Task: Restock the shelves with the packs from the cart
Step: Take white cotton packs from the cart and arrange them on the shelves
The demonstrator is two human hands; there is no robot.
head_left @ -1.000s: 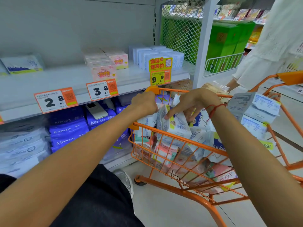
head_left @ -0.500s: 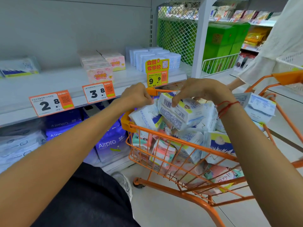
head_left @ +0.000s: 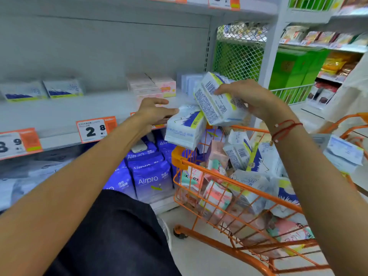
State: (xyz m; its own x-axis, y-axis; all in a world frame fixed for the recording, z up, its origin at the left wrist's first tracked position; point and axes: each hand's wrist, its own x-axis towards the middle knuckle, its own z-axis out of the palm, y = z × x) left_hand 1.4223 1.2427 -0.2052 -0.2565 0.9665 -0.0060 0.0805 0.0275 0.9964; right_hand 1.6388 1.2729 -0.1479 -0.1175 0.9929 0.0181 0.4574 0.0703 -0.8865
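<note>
The step in hand was the carry from the orange cart (head_left: 235,177) to the middle shelf (head_left: 65,114). The right hand (head_left: 250,98) gripped a white pack (head_left: 216,101) above the cart's near corner. The left hand (head_left: 154,111) was at a second pack (head_left: 185,126) just below it, fingers straight along its top; whether the thumb held it underneath was hidden. More packs lay in the cart. Next, I judged, both packs should swing left over the shelf lip, beside the blue-and-white packs (head_left: 62,89), where the shelf had bare room; the pink boxes (head_left: 153,85) stood close by.
</note>
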